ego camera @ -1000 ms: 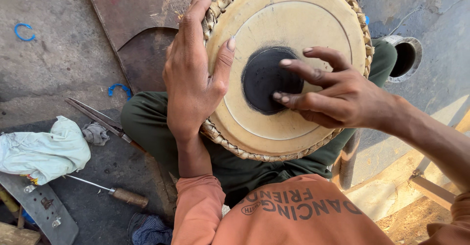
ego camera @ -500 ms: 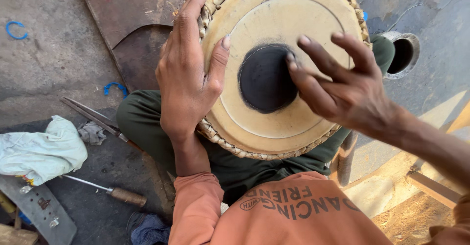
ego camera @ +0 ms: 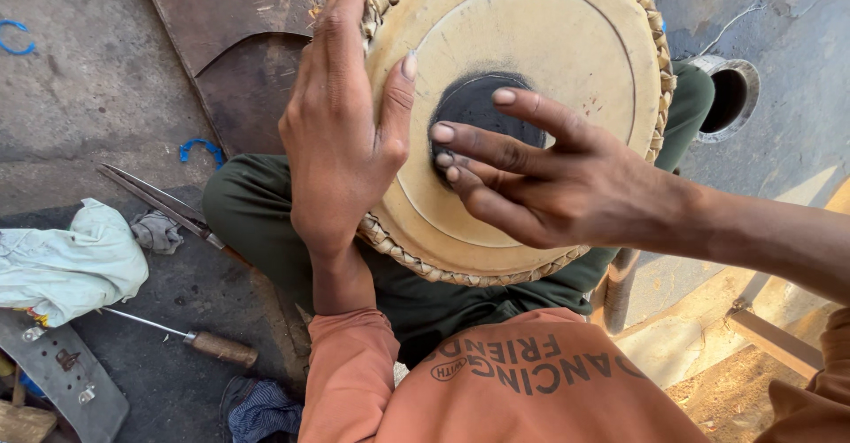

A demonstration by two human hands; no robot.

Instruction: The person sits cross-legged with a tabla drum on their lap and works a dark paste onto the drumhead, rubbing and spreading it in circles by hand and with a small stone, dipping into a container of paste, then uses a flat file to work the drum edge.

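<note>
1. The right hand (ego camera: 567, 177) has swung back in: half a second ago its fingers were lifted and spread, now the fingertips (ego camera: 443, 132) press flat at the left edge of the black patch (ego camera: 482, 107).
2. The left hand (ego camera: 341, 133) stays clamped over the drum (ego camera: 549, 71) rim, thumb on the pale skin; the drum rests tilted on the lap. The working of the patch looks ongoing.
3. Containers: only a round metal-rimmed opening (ego camera: 730, 98) in the floor, right of the drum; its inside is dark, contents not visible.
</note>
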